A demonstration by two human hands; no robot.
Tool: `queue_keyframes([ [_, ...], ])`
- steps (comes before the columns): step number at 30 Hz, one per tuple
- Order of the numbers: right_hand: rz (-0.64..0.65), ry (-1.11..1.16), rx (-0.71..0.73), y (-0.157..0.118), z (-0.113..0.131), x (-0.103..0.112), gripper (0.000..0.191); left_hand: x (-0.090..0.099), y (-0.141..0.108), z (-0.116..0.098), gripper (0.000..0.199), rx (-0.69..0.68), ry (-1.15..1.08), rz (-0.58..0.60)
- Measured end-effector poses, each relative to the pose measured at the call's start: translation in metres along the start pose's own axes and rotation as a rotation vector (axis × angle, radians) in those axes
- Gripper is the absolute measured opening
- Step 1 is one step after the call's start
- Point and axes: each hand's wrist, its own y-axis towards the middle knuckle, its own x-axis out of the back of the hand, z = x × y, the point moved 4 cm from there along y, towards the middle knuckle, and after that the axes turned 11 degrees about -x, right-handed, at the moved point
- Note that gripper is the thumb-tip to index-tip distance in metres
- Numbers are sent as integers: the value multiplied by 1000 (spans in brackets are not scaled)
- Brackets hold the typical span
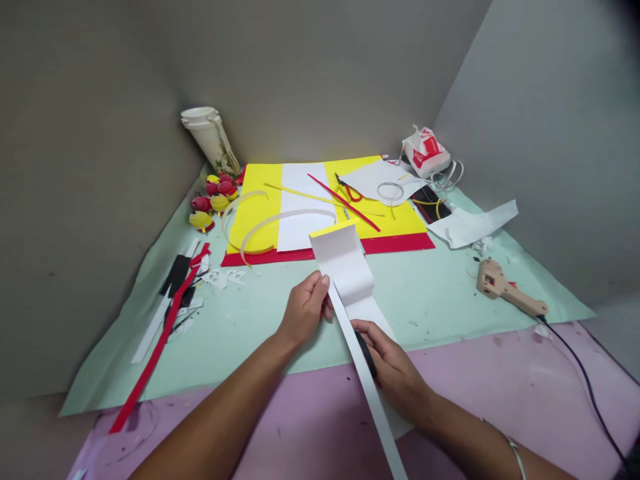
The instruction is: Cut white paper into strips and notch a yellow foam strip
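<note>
A long white paper strip [367, 387] runs from my left hand [307, 303] down toward the bottom edge. The thumb and fingers of that hand pinch its upper end, beside a wider white paper sheet [345, 257] that curls upward and has a yellow edge. My right hand [390, 360] is closed round the black handle of scissors [367, 355], between the strip and the sheet. Paper hides the blades. Below the right hand, the lower part of the sheet hangs over the pink surface.
Yellow, white and red sheets [305, 233] lie ahead with orange-handled scissors [353, 192]. A glue gun [510, 290] is at right, its cord trailing forward. Red strips [165, 340] and scraps lie left, near several red-and-yellow pieces [217, 200] and a white container [210, 140]. Tissues [427, 153] stand back right.
</note>
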Motion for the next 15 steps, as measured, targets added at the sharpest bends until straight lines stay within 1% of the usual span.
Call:
queue_keyframes([
  [4,-10,-10,1,0,-1,1,26,1,0,1,35,3,2,-6],
  [6,-15,-15,-1,0,-2,1,26,2,2,1,35,-4,17,-29],
  [9,-14,-8,-11,1,-4,1,27,6,5,-8,33,-29,2,-154],
  [10,-19,-7,-9,1,-4,1,27,7,3,-14,31,-38,-30,-198],
  [11,-24,-8,-5,2,-5,1,27,6,0,-22,30,-41,-71,-217],
  [12,-30,-13,0,2,-5,1,27,3,-6,-33,29,-45,-122,-193],
  [13,-37,-23,7,2,-5,2,26,-2,-14,-45,28,-49,-182,-129],
  [14,-42,-36,11,2,-5,2,26,-7,-24,-59,28,-46,-248,-10],
  [15,-44,-46,9,2,-5,3,25,-12,-38,-72,29,-33,-279,141],
])
